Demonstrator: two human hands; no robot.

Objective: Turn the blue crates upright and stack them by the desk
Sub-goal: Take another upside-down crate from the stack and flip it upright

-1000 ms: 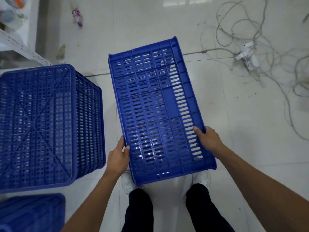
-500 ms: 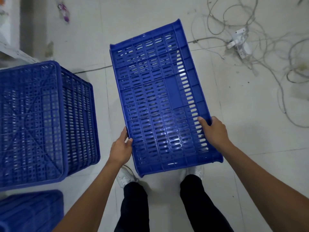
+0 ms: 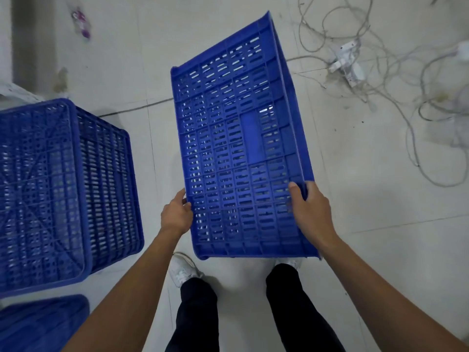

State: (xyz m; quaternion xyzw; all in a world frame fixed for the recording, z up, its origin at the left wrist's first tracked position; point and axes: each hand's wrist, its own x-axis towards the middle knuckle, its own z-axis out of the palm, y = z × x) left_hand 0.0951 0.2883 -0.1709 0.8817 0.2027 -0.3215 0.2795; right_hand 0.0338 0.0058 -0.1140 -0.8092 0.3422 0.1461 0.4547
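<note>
I hold a blue slatted crate (image 3: 238, 138) in the air in front of my legs, its slotted face turned toward me and tilted so the right side shows. My left hand (image 3: 176, 215) grips its left edge near the lower corner. My right hand (image 3: 311, 212) grips its right edge, thumb on the slotted face. A second blue crate (image 3: 58, 189) lies upside down on the floor at the left, bottom grid facing up. Part of a third blue crate (image 3: 43, 323) shows at the bottom left corner.
A tangle of white cables and a power adapter (image 3: 347, 63) lies on the tiled floor at the upper right. A small pink item (image 3: 81, 21) lies at the upper left beside a grey upright (image 3: 33, 39). My feet and dark trousers (image 3: 198, 313) are below the crate.
The held crate has risen and tipped, so its right wall now shows. Both hands have shifted up along its edges. The view has swung slightly, sliding the left crate lower in frame.
</note>
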